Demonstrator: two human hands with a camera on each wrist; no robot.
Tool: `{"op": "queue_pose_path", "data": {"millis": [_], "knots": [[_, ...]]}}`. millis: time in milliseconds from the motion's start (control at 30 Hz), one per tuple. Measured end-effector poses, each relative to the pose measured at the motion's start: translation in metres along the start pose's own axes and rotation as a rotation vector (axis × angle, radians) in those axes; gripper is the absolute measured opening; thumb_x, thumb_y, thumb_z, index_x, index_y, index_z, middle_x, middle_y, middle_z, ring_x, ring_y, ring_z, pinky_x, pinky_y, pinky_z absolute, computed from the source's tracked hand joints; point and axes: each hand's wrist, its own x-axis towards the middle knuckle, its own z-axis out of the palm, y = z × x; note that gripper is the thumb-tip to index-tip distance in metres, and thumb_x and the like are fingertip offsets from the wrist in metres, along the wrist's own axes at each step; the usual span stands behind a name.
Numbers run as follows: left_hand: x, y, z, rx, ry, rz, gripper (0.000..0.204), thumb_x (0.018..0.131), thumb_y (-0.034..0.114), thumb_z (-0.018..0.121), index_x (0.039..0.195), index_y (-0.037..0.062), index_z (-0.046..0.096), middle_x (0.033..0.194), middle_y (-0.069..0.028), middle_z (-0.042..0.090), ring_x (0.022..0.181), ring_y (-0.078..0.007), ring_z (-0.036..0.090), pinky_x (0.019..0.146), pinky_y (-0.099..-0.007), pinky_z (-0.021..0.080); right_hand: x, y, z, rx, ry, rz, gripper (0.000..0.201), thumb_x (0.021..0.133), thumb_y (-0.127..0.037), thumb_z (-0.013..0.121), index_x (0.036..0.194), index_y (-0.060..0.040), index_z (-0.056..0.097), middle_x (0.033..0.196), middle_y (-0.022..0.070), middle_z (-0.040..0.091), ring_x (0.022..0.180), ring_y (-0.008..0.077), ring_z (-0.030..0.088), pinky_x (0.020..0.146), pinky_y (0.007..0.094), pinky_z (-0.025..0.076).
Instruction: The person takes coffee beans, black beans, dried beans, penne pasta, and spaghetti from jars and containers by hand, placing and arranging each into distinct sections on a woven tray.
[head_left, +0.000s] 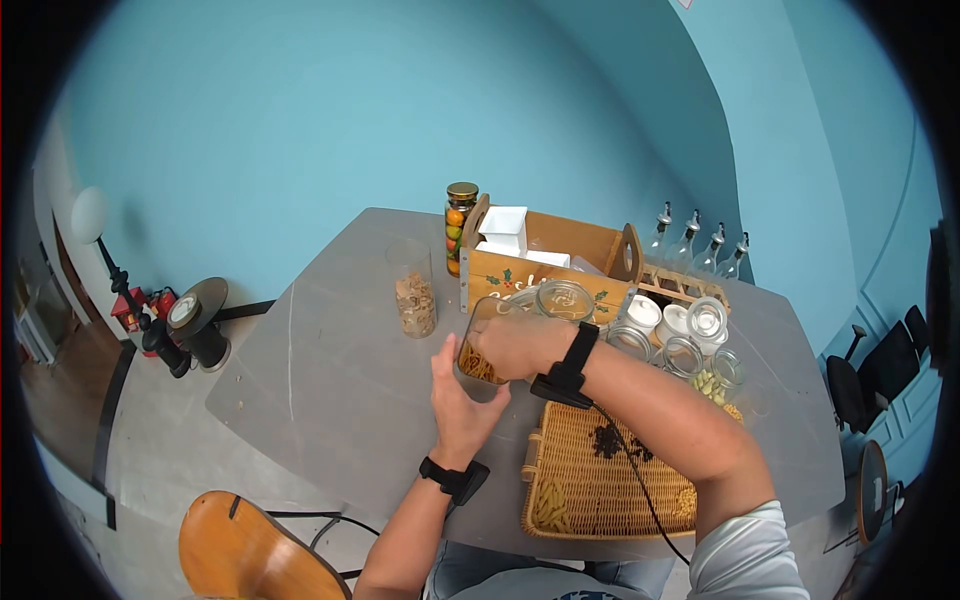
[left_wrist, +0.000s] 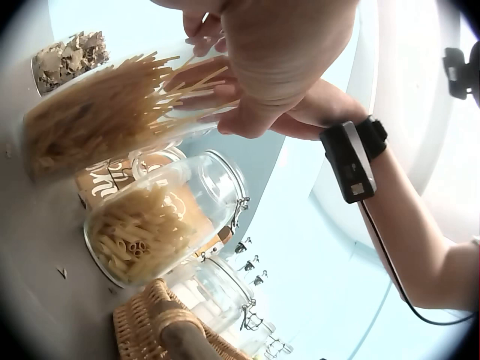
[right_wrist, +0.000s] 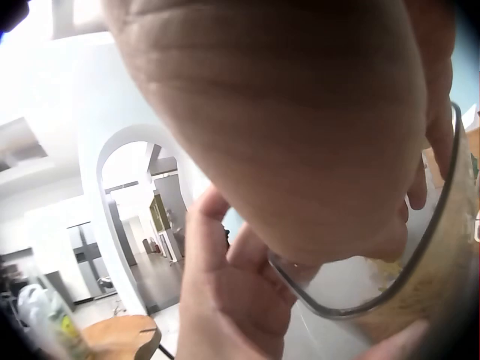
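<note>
My left hand [head_left: 462, 415] grips a tall glass jar [head_left: 468, 385] from the near side, thumb and fingers round its wall. Long, thin spaghetti [left_wrist: 90, 120] fills the lower part of the jar, which leans in the head view. My right hand [head_left: 522, 345] reaches in through the mouth, its fingers [left_wrist: 199, 79] showing through the glass beside the strand ends. In the right wrist view its palm covers much of the jar's rim [right_wrist: 360, 311]. I cannot tell whether the right fingers hold any strands. Behind it stands a clip-top jar of penne [left_wrist: 142, 236].
A wicker tray [head_left: 590, 490] holds dark bits, penne and yellow grains. A glass of brown flakes [head_left: 415, 305] stands left. Behind are a wooden crate [head_left: 500, 270], a jar of colourful balls [head_left: 456, 235], several glass jars [head_left: 683, 355] and pourer bottles [head_left: 705, 255]. A cable [head_left: 635, 470] crosses the tray.
</note>
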Motion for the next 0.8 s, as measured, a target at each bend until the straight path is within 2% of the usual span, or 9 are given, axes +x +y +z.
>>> {"op": "queue_pose_path", "data": {"millis": [167, 200, 233, 300, 533, 567, 667, 733, 800], "knots": [[-0.006, 0.002, 0.001, -0.033, -0.034, -0.007, 0.101, 0.066, 0.002, 0.088, 0.15, -0.0009, 0.032, 0.126, -0.0229, 0.054, 0.119, -0.0411, 0.056, 0.1, -0.0453, 0.049, -0.009, -0.004, -0.015, 0.13, -0.214, -0.058, 0.021, 0.082, -0.011, 0.066, 0.099, 0.002, 0.069, 0.086, 0.0199, 0.071, 0.088, 0.0378, 0.071, 0.075, 0.0451, 0.056], [-0.008, -0.002, 0.001, -0.003, -0.057, 0.0, 0.102, 0.066, 0.004, 0.089, 0.15, -0.0013, 0.031, 0.129, -0.0212, 0.054, 0.12, -0.0367, 0.056, 0.103, -0.0435, 0.047, -0.01, -0.005, -0.017, 0.144, -0.249, -0.08, 0.022, 0.083, -0.012, 0.064, 0.101, 0.0004, 0.07, 0.085, 0.0207, 0.071, 0.088, 0.0377, 0.071, 0.075, 0.0459, 0.055], [-0.01, -0.004, 0.001, 0.028, -0.082, 0.008, 0.104, 0.066, 0.005, 0.09, 0.151, -0.0016, 0.03, 0.132, -0.0195, 0.055, 0.122, -0.0324, 0.056, 0.105, -0.0416, 0.045, -0.008, -0.005, -0.015, 0.143, -0.25, -0.083, 0.022, 0.083, -0.012, 0.064, 0.101, 0.0004, 0.07, 0.085, 0.0207, 0.071, 0.088, 0.0377, 0.071, 0.075, 0.0459, 0.055], [-0.011, -0.004, 0.003, 0.022, -0.066, 0.016, 0.104, 0.065, 0.005, 0.09, 0.15, -0.0015, 0.031, 0.132, -0.0196, 0.055, 0.122, -0.0325, 0.056, 0.105, -0.0417, 0.045, -0.003, -0.001, -0.006, 0.025, -0.142, 0.068, 0.021, 0.085, -0.011, 0.061, 0.1, -0.002, 0.073, 0.088, 0.0212, 0.072, 0.089, 0.0373, 0.071, 0.075, 0.0451, 0.055], [-0.022, -0.001, 0.011, 0.029, -0.082, 0.04, 0.104, 0.064, 0.003, 0.09, 0.149, -0.001, 0.032, 0.133, -0.0203, 0.054, 0.123, -0.0338, 0.056, 0.105, -0.0426, 0.045, 0.007, -0.003, 0.034, 0.019, -0.105, 0.137, 0.025, 0.087, -0.022, 0.06, 0.092, -0.0024, 0.075, 0.092, 0.0212, 0.074, 0.088, 0.0401, 0.072, 0.073, 0.0477, 0.055], [-0.021, 0.0, 0.012, 0.027, -0.084, 0.043, 0.104, 0.064, 0.003, 0.09, 0.149, -0.001, 0.032, 0.133, -0.0203, 0.054, 0.123, -0.0338, 0.056, 0.105, -0.0426, 0.045, 0.01, -0.003, 0.031, 0.018, -0.174, 0.187, 0.027, 0.086, -0.025, 0.062, 0.092, -0.0026, 0.075, 0.093, 0.0206, 0.074, 0.089, 0.0404, 0.071, 0.075, 0.048, 0.055], [-0.022, 0.003, 0.01, 0.033, -0.087, 0.014, 0.104, 0.063, 0.003, 0.091, 0.149, -0.0009, 0.032, 0.132, -0.0205, 0.054, 0.125, -0.0348, 0.056, 0.106, -0.0426, 0.045, 0.012, -0.01, 0.015, -0.013, -0.284, 0.242, 0.028, 0.084, -0.028, 0.065, 0.093, -0.0037, 0.076, 0.094, 0.0199, 0.074, 0.093, 0.0391, 0.072, 0.079, 0.0467, 0.055], [-0.018, 0.007, 0.007, -0.054, -0.079, -0.049, 0.1, 0.063, 0.002, 0.09, 0.148, -0.0003, 0.037, 0.13, -0.0249, 0.053, 0.13, -0.0458, 0.049, 0.109, -0.0485, 0.043, 0.014, -0.011, 0.016, -0.045, -0.319, 0.249, 0.027, 0.083, -0.027, 0.066, 0.094, -0.0046, 0.076, 0.094, 0.0198, 0.074, 0.095, 0.0375, 0.072, 0.081, 0.0452, 0.055], [-0.018, 0.007, 0.007, -0.064, -0.064, -0.04, 0.1, 0.063, 0.002, 0.09, 0.148, -0.0001, 0.037, 0.13, -0.0249, 0.053, 0.13, -0.046, 0.049, 0.109, -0.0485, 0.042, 0.019, -0.007, 0.032, -0.124, -0.318, 0.24, 0.023, 0.082, -0.023, 0.067, 0.095, -0.0065, 0.077, 0.096, 0.0176, 0.075, 0.097, 0.0344, 0.073, 0.083, 0.0441, 0.055]]}}
